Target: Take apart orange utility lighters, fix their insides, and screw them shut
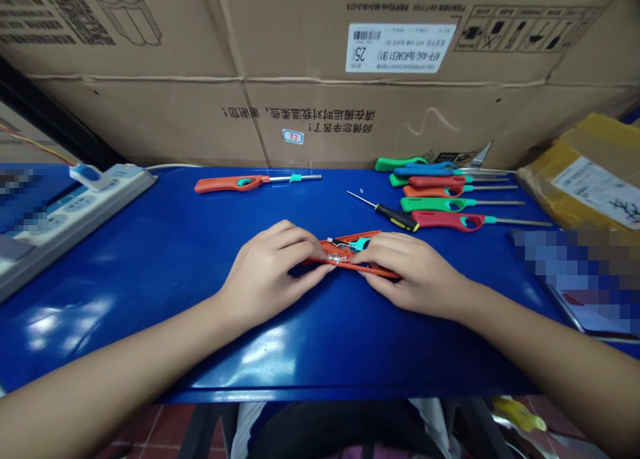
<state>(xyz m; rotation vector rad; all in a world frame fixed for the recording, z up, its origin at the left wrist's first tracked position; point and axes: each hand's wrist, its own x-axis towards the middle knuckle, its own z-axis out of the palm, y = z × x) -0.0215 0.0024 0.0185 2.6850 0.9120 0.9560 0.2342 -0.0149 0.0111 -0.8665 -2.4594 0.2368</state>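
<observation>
From where I stand, the person has both hands at the middle of the blue bench (165,252), and between them is an opened orange lighter (343,250). The left hand (280,262) pinches its left end with thumb and fingertips; the right hand (410,266) has its fingers curled over the other end, thumb below. Inside the split casing I can see a teal trigger (359,244) and a clear part (336,258), too small for me to make out well.

Just behind the right hand lies a black-handled screwdriver (397,218), its tip pointing back and to the left. A whole orange lighter (227,184) lies alone farther back on the left. To the right, several green, blue, red and orange lighters (435,205) are gathered, their metal tubes pointing right. A white power strip (75,209) runs along the left side, and a big cardboard box (300,59) stands behind everything.
</observation>
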